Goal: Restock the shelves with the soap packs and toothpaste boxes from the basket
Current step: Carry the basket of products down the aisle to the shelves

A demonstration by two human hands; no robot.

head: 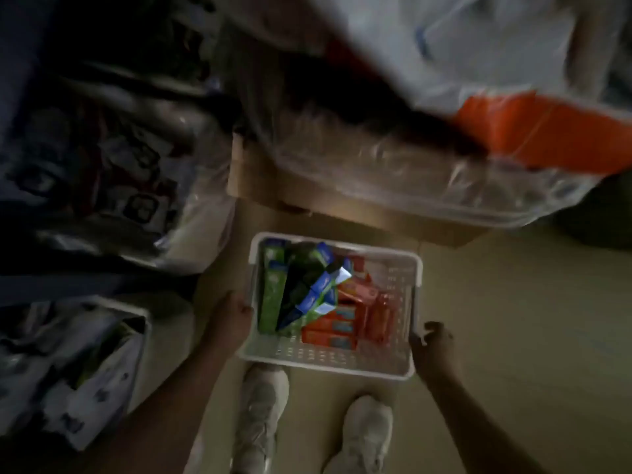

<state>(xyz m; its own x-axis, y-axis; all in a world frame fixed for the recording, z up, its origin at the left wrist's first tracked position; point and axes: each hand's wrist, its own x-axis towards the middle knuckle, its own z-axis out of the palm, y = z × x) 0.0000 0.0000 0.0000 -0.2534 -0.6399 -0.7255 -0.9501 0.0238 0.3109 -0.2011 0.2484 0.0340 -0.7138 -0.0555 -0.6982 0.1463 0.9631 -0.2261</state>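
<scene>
**Basket gripped on both sides, hemmed in by wrapped stock**

Seen from above, dim and blurred. White perforated basket (342, 362) down low over the tan floor (513, 319), just ahead of two pale shoes (263, 415). Left hand (232, 316) closed on the left rim, fingers curled over the edge; right hand (432, 340) closed on the right rim near the front corner. Whether the basket rests on the floor or hangs just above it: cannot tell.

Inside, toothpaste boxes (301, 289) in green, blue and black, heaped lengthwise along the left half, some tilted across one another. Beside them, toward the middle, orange-red soap packs (345, 323) stacked flat, touching the toothpaste boxes. Right part of the basket bare.

Straight beyond the far rim, a low cardboard box (359, 213) topped by a big bundle in clear plastic wrap (393, 165), near the basket and blocking the way forward. Above that, a white and orange bag (513, 124) spilling across the upper right.

To the left, a clear plastic sack of dark packaged goods (113, 172), close to the basket's far left corner. At lower left, another white container (85, 371) stuffed with pale packets, beside the left forearm. Open floor only to the right
</scene>
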